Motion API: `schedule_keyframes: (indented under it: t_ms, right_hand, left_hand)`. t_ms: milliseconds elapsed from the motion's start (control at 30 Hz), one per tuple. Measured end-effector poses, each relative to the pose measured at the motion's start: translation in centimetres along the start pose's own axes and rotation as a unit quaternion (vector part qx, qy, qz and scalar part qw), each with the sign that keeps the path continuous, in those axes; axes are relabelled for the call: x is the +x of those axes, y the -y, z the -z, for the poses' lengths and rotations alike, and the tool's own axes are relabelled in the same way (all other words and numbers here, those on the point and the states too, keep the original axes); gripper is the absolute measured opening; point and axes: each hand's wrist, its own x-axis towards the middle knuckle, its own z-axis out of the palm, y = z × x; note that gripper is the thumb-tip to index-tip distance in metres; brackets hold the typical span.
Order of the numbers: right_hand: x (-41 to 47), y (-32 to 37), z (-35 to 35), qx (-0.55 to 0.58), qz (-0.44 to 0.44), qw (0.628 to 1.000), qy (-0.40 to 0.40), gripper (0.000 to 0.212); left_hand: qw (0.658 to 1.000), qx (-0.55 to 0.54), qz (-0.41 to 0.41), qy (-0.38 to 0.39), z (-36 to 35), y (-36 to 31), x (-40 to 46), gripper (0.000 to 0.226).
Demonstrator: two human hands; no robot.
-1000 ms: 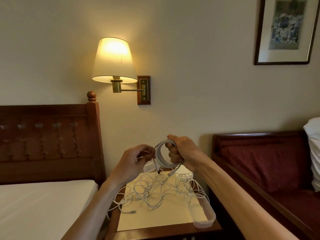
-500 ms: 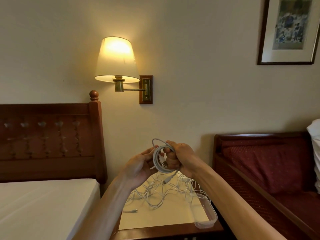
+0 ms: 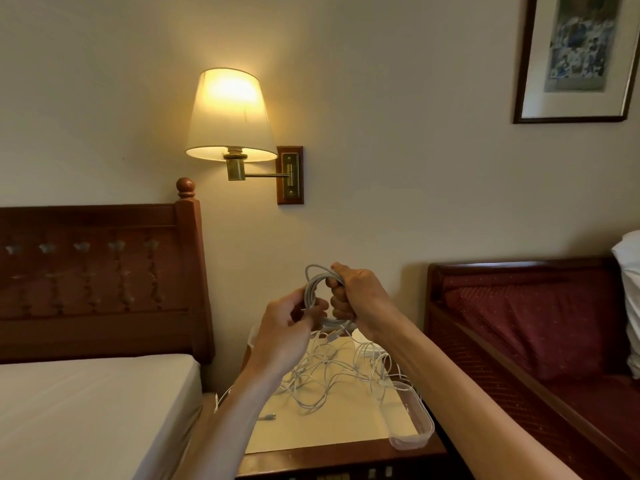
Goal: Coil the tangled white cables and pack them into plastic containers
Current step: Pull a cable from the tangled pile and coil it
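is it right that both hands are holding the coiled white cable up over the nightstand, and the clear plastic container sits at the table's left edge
Not quite. The head view shows the clear plastic container at the nightstand's right edge, not its left. The rest stands: the left hand and right hand both hold the coiled white cable up over the nightstand.

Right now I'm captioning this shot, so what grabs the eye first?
The lit wall lamp glows above the bed's headboard. Below it, both hands, left hand and right hand, hold a coiled cable over tangled cables on the nightstand.
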Motion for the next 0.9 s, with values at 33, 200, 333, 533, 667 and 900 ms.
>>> schedule_keyframes:
  t_ms: [33, 200, 333, 533, 667, 900]
  right_hand:
    - [0.1, -0.1, 0.0, 0.000, 0.002, 1.000, -0.005, 0.042]
    - [1.5, 0.5, 0.5, 0.005, 0.006, 0.999, -0.044, 0.040]
    - [2.3, 1.0, -0.2, -0.026, -0.009, 0.999, -0.022, 0.041]
    - [1.8, -0.1, -0.9, -0.017, -0.013, 0.999, 0.027, 0.042]
    - [1.3, -0.3, -1.8, -0.027, 0.000, 0.999, 0.041, 0.044]
    - [0.8, -1.1, -2.9, -0.049, 0.028, 0.998, -0.019, 0.043]
  left_hand:
    - [0.998, 0.056, -0.020, -0.007, 0.0, 0.0, -0.1, 0.020]
    - [0.962, 0.239, -0.126, -0.026, -0.3, 0.2, -2.3, 0.024]
    - [0.982, 0.180, -0.048, -0.009, 0.0, 1.0, -3.6, 0.030]
    - [0.940, 0.340, -0.032, -0.001, 1.7, 2.2, -1.5, 0.023]
    - [0.985, 0.167, -0.035, -0.023, 1.4, 1.2, -1.0, 0.059]
    - [0.996, -0.063, 0.049, -0.038, 0.7, -0.3, -0.2, 0.027]
